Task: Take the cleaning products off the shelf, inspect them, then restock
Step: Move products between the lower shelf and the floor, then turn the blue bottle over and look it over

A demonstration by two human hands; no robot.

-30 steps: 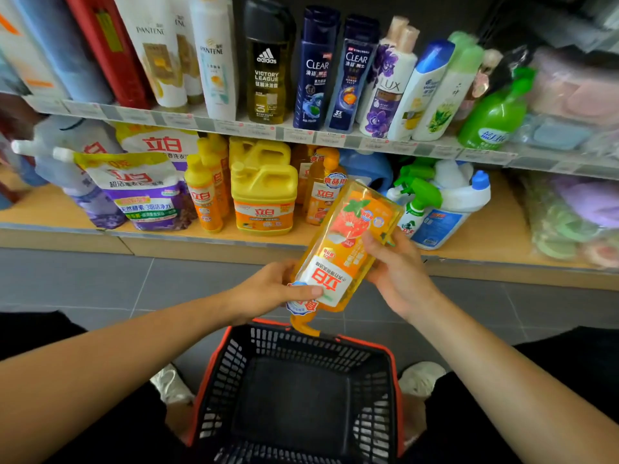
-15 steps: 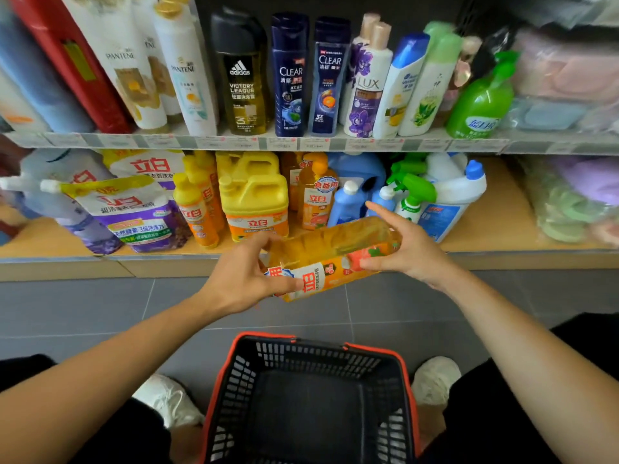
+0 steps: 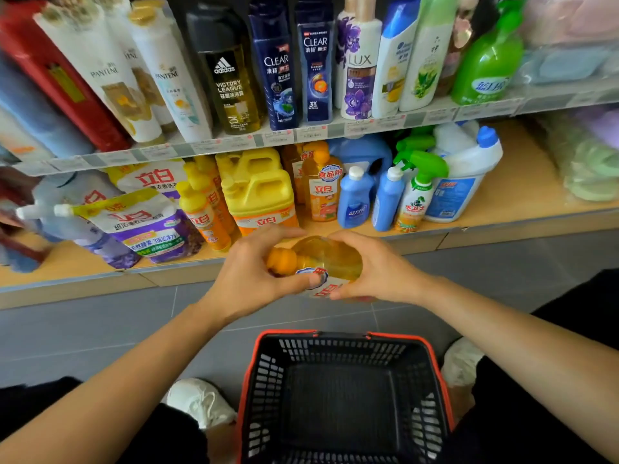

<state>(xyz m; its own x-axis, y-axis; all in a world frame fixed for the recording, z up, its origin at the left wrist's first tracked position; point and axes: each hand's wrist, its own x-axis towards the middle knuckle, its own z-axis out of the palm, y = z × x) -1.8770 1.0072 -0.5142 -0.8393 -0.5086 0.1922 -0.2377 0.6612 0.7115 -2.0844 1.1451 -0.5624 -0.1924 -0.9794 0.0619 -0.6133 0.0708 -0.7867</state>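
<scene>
An orange dish-soap bottle [image 3: 326, 259] with an orange cap is held in front of the lower shelf [image 3: 522, 195], cap pointing left and toward me. My left hand [image 3: 254, 272] grips its cap end, thumb across the label. My right hand [image 3: 378, 266] wraps the bottle's body from the right. Behind it on the lower shelf stand another orange soap bottle [image 3: 321, 189], yellow jugs [image 3: 258, 192], two small blue bottles [image 3: 355, 195] and a green-trigger spray bottle [image 3: 418, 189].
A black basket with a red rim [image 3: 348, 390] sits on the grey floor between my feet, nothing in it. The upper shelf [image 3: 335, 128] carries shampoo bottles. Refill pouches [image 3: 140, 222] lie at the left of the lower shelf, wrapped cloths [image 3: 586, 155] at the right.
The bottle has turned from cap-down and label facing me to lying sideways, then cap toward me. Both hands have moved up and nearer the lower shelf, still holding it.
</scene>
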